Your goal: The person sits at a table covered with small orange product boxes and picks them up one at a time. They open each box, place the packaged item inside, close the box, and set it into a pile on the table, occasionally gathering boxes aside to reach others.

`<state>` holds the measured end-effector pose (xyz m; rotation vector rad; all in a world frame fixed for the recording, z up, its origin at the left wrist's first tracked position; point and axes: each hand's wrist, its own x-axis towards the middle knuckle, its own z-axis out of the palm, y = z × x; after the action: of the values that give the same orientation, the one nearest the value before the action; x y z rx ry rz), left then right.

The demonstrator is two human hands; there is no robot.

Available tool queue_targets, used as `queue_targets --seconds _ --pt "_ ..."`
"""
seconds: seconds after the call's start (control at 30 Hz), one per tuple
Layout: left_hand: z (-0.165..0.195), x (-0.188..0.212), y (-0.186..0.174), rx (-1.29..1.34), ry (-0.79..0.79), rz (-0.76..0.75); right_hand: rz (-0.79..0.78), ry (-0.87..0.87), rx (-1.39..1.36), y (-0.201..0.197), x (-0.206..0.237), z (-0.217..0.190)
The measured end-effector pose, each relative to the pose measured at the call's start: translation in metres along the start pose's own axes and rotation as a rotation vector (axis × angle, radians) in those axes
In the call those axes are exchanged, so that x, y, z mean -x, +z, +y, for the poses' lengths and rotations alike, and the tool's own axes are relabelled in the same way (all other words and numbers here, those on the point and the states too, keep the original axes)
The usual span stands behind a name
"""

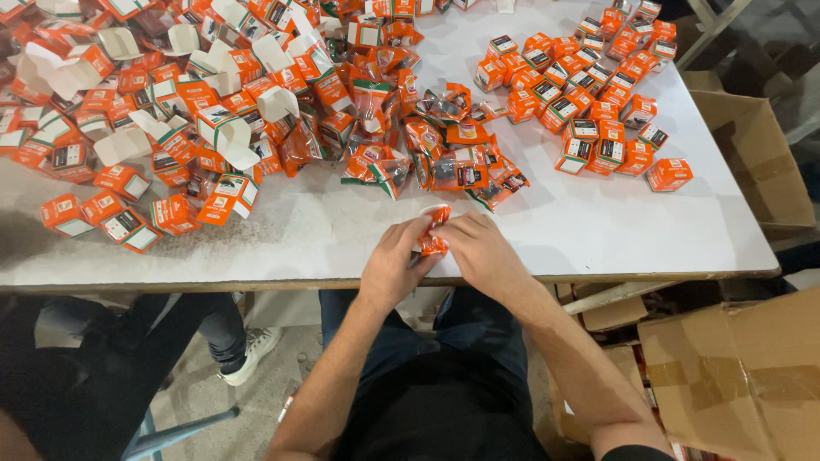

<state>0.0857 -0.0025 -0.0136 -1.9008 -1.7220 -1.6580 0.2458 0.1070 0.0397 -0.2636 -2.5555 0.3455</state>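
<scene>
Both my hands meet at the near edge of a white table (598, 230). My left hand (395, 260) and my right hand (478, 248) together grip one small orange packet (434, 229), pinching it from either side. Just beyond it lies a heap of orange plastic packets (444, 162) with dark parts inside. Open and unfolded orange-and-white boxes (196, 111) are piled across the left half of the table. A group of closed orange boxes (589, 94) sits at the far right.
Brown cardboard cartons stand to the right of the table (756, 154) and at the lower right (735, 376). Another person's dark trouser leg and white shoe (252, 346) are under the table at left.
</scene>
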Motion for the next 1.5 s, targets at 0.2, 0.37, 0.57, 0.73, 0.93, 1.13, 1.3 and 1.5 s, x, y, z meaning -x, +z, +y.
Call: queue_targets --seconds 0.2,0.37,0.57,0.73,0.93,1.13,1.3,1.5 --pt "0.004 -0.002 -0.002 -0.077 -0.063 -0.054 0.268 0.045 -0.072 0.018 0.01 -0.001" --pt "0.002 -0.001 -0.002 -0.074 -0.081 -0.104 0.23 -0.021 0.193 0.022 0.022 -0.014" --pt "0.002 0.008 -0.003 -0.025 -0.069 0.02 0.151 0.084 0.128 0.027 0.02 -0.007" --pt "0.002 0.005 -0.004 -0.167 0.159 0.008 0.213 0.125 0.003 0.037 0.027 0.001" --pt "0.009 0.004 -0.005 -0.145 0.094 0.074 0.322 0.205 -0.169 0.042 0.034 0.005" --pt "0.004 0.003 -0.005 0.131 -0.154 -0.098 0.244 0.157 -0.177 0.045 0.031 0.014" --pt "0.003 0.007 -0.006 0.125 -0.246 -0.204 0.175 0.8 -0.697 0.048 0.029 0.013" --pt "0.003 0.009 -0.003 0.113 -0.142 -0.117 0.132 0.056 -0.398 0.026 0.028 0.01"
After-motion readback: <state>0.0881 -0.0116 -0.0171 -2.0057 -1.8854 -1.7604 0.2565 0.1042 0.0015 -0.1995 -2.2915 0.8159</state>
